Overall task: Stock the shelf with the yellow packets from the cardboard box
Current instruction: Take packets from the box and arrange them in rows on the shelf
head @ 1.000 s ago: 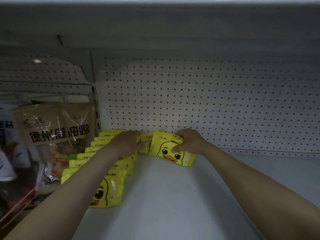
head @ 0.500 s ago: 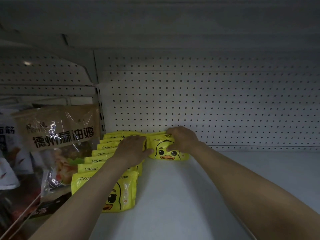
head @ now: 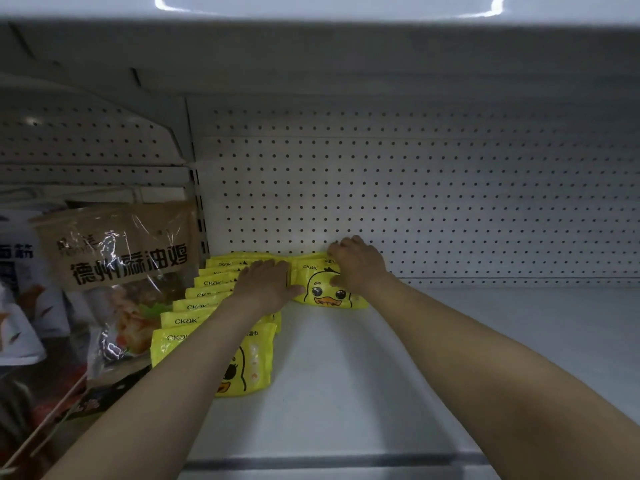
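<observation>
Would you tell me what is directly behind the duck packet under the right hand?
Another yellow packet's edge shows behind the duck packet, then the pegboard back panel. The right hand covers whatever else stands there.

The shelf looks like smooth, matt painted metal, and its back panel is the same stuff, perforated. The yellow packets are glossy plastic film. The brown bag beside them is shiny, crinkled clear plastic.

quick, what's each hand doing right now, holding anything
Left hand: open, resting flat on the row of yellow duck-print packets.
Right hand: gripping the yellow duck-face packet standing against the pegboard.
</observation>
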Tool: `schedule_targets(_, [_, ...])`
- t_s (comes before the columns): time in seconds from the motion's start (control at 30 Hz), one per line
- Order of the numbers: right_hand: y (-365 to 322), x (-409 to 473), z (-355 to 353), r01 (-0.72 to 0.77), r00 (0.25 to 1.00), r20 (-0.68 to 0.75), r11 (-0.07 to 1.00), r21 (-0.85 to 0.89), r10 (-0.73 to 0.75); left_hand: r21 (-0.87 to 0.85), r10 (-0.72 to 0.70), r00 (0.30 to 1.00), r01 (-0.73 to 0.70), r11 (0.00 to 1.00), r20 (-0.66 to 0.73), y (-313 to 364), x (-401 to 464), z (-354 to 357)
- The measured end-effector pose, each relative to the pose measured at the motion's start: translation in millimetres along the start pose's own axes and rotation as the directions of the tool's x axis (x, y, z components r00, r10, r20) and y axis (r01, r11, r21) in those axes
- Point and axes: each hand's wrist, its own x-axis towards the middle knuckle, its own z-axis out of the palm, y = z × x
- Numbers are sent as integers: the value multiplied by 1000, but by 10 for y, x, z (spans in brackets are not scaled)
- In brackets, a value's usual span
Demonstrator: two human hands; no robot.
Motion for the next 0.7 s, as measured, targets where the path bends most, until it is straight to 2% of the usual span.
schedule_targets(0.17, [95,-183,-319,28,998,46,995,100,-32,-151,2,997,-14,988,-81,157,-260,-176])
schedule_targets(0.33, [79,-603,-739,104,991,63,977,186,-118,-226,-79,973,29,974,-217,396,-774,-420])
schedule_targets(0.57, [-92,-1437,-1307,254,966,-20,939,232,-257,-157,-141,910,85,984,-391,592,-1822,-622])
schedule_targets(0.7, [-337,-1889,-1508,357,934,-84,894,270,-347,-98,-171,890,143,985,-422,544,-2477,-644])
